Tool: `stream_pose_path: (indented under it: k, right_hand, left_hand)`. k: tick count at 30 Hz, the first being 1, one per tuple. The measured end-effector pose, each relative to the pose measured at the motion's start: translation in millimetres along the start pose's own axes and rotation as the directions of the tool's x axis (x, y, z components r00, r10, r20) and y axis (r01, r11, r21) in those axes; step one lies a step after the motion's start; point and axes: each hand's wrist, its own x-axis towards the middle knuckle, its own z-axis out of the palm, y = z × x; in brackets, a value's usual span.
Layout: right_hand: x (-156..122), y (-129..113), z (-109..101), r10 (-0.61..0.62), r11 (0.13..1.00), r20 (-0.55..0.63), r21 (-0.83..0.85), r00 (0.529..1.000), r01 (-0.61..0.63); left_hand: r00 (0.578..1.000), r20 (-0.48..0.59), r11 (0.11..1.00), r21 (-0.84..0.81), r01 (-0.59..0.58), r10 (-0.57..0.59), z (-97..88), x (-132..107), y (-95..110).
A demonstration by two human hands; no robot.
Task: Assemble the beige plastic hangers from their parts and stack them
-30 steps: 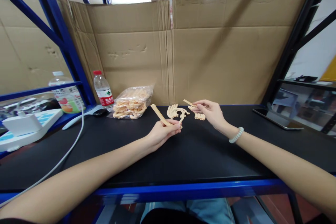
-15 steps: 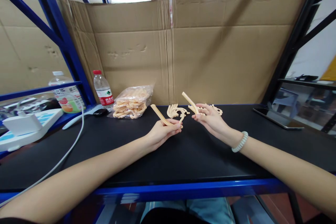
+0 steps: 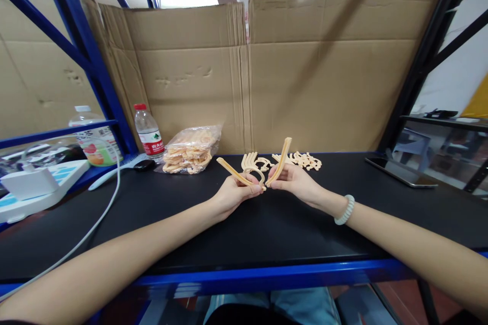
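My left hand (image 3: 233, 195) is closed on a pale curved wooden strip (image 3: 229, 169), whose free end points up and left. A thin curved piece of the same pale colour rises beside its fingertips; I cannot tell if it is joined to the strip. My right hand (image 3: 301, 183) pinches a second curved wooden strip (image 3: 283, 156), tilted upward. The lower ends of both strips come close together; whether they touch is unclear. Just behind lie several loose pale wooden pieces (image 3: 249, 160), long curved ones on the left and small knobbly ones (image 3: 308, 161) on the right.
A clear plastic bag (image 3: 192, 148) of similar pieces sits at the back left, beside a red-capped water bottle (image 3: 148, 132). Further left are a brush, a power strip (image 3: 68, 175) and a white cable (image 3: 109, 208). A dark flat device (image 3: 398, 171) lies right; cardboard (image 3: 335, 76) stands behind.
My right hand has moved left and slightly down, toward my left hand. Its strip has swung from leaning left to leaning right. The left hand has barely shifted.
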Motion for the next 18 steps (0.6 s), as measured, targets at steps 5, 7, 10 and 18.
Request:
stream_pose_path:
  k: [5,7,10,18]
  right_hand:
    - [0.7,-0.2,0.7,-0.029,0.996,0.054,-0.088,0.998,0.033]
    - [0.7,2.3,0.6,-0.024,0.996,0.064,-0.082,0.998,0.029]
    - [0.3,4.5,1.5,-0.014,0.998,0.088,-0.065,0.996,0.020]
    - [-4.1,3.7,7.0,-0.079,0.987,0.088,-0.131,0.993,0.090]
  left_hand:
    - [0.997,0.035,0.995,0.058,-0.077,0.075,1.1,-1.8,0.4]
    - [0.997,0.033,0.994,0.082,-0.079,0.077,0.2,-1.8,-0.3]
    - [0.996,0.044,0.990,0.113,-0.087,0.082,-2.0,-0.8,-2.4]
    - [0.993,0.014,0.972,0.204,-0.120,0.120,1.3,-3.5,-0.4]
